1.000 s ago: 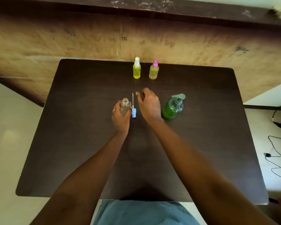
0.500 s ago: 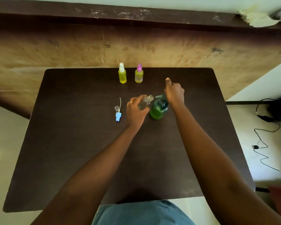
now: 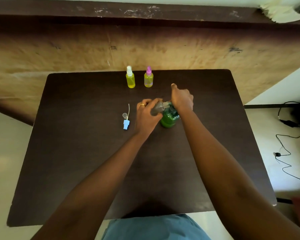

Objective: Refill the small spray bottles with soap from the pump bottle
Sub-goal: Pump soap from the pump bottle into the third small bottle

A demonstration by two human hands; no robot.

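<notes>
My left hand (image 3: 146,115) grips a small clear, empty spray bottle (image 3: 157,108), tilted with its open neck toward the spout of the green pump bottle (image 3: 169,119). That pump bottle stands mid-table. My right hand (image 3: 181,99) rests on top of its pump head, fingers curled over it and hiding it. The blue spray head with its dip tube (image 3: 126,122) lies flat on the table to the left, a small clear cap (image 3: 124,115) beside it. Two filled yellow spray bottles stand upright at the back, one with a white top (image 3: 130,77), one with a pink top (image 3: 148,77).
The dark brown table (image 3: 76,153) stands against a worn tan wall. Black cables (image 3: 287,144) trail across the pale floor to the right. My blue-clad lap shows at the bottom edge.
My left hand carried the clear bottle rightward from beside the blue spray head to the pump spout. My right hand moved from the table centre onto the pump head.
</notes>
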